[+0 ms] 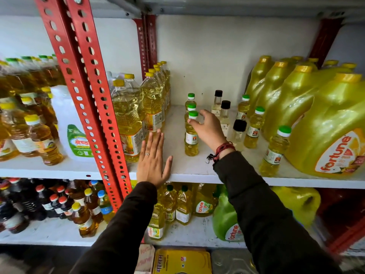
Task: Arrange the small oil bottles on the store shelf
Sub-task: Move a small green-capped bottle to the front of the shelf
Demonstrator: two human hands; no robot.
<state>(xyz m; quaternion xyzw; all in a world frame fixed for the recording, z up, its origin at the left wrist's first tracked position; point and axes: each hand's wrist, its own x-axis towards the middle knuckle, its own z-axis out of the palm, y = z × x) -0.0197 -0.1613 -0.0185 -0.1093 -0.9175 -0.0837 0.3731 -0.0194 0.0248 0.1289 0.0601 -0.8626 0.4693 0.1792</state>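
Small yellow oil bottles with green caps stand on the white shelf (177, 123). Three form a column at the middle, the front one (191, 139) nearest me. My right hand (207, 129) reaches beside it, fingers spread, fingertips touching its neck just under the cap; it grips nothing. Three black-capped clear bottles (225, 115) stand right of that hand. Three more green-capped bottles (253, 127) line up further right, the nearest one (274, 151) by the shelf's front edge. My left hand (153, 159) lies flat and open on the shelf's front edge.
Tall yellow-capped oil bottles (152, 99) crowd the shelf's left side beside a red perforated upright (92, 95). Big yellow Fortune jugs (325, 131) fill the right. The shelf below holds more oil bottles and a green jug (225, 218).
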